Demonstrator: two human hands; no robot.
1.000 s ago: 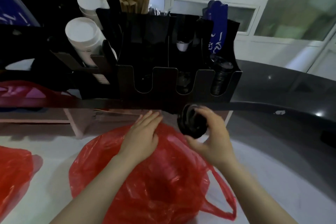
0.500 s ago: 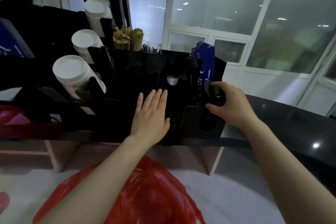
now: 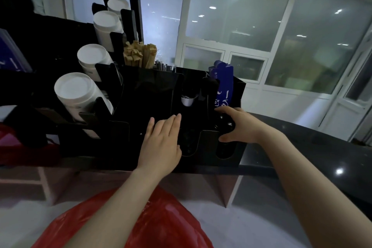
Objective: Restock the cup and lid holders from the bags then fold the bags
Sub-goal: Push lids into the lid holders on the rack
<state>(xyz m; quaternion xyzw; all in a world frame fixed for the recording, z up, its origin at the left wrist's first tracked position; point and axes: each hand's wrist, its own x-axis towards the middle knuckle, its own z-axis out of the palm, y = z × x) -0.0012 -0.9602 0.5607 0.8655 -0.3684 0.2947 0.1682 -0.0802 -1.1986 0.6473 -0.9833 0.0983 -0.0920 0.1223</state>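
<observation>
A black cup and lid holder stands on the dark counter. My right hand grips a stack of black lids at the top of the holder's rightmost slot. My left hand lies flat with straight fingers against the holder's front, beside the middle lid slot. White cup stacks lie tilted in the holder's left racks. A red plastic bag sits below my arms on the lower white surface.
Wooden stirrers and a blue card stick up from the holder's back compartments. Another red bag lies at the far left. The glossy black counter extends to the right, with glass windows behind.
My right hand carried the black lids up from the red bag to the rightmost slot and lowered them slightly into it. My left hand left the bag and now presses the holder's front.
</observation>
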